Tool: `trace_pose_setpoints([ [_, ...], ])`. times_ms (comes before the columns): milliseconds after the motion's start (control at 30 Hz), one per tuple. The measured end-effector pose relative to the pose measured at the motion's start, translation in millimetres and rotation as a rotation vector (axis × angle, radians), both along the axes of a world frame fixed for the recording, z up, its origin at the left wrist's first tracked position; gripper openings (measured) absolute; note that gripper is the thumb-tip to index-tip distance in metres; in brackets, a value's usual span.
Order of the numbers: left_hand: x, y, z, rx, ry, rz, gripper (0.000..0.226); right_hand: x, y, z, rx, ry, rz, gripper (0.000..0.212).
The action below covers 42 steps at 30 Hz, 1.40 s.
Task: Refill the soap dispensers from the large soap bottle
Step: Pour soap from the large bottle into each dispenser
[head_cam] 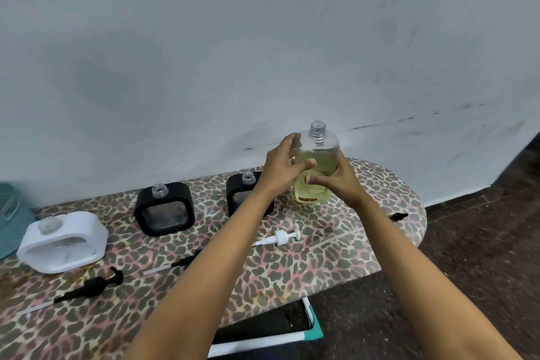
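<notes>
On the leopard-print table (292,272), the white dispenser (62,241), black dispenser (165,209) and second black dispenser (242,190) stand open-necked; pour slowly, mouth close over one neck. Your left hand (282,166) wraps the shoulder of the large soap bottle (320,155), your right hand (339,181) clasps its middle, both gripping it upright near the table's right end

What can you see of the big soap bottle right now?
The bottle is clear plastic, upright, its threaded neck open with no cap. Yellow-green liquid fills most of it, and a brownish mark shows near the base. The left hand and right hand grip its sides at the far right of the table; whether its base rests on it is unclear.
</notes>
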<state>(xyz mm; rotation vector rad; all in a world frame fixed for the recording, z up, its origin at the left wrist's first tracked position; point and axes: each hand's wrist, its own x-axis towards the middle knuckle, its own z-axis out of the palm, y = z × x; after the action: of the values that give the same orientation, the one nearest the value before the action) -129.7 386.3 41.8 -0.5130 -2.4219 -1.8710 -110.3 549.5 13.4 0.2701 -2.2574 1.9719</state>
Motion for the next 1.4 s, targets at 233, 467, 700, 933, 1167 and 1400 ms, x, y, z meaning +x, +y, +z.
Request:
trace_pose_setpoints([
  [233,6,-18,11,0.031,-0.025,-0.078,0.071,3,-24,3,-0.035,0.096,-0.128,0.070],
  [467,9,-72,-22,-0.283,0.032,0.199,0.091,5,-31,14,0.293,0.112,-0.192,0.064],
  [700,-2,-111,-70,-0.295,-0.166,0.261,0.079,3,-35,6,0.482,0.020,-0.155,0.065],
  [933,-8,-117,-75,-0.263,-0.137,0.199,0.061,1,-38,-3,0.687,0.041,-0.093,0.073],
  [1167,1,-110,-81,-0.199,-0.089,0.297,0.054,-4,-44,-1,0.918,0.029,-0.074,0.078],
  [1400,5,-105,-77,-0.193,-0.088,0.352,0.052,-6,-46,8,1.102,0.051,-0.123,0.075],
])
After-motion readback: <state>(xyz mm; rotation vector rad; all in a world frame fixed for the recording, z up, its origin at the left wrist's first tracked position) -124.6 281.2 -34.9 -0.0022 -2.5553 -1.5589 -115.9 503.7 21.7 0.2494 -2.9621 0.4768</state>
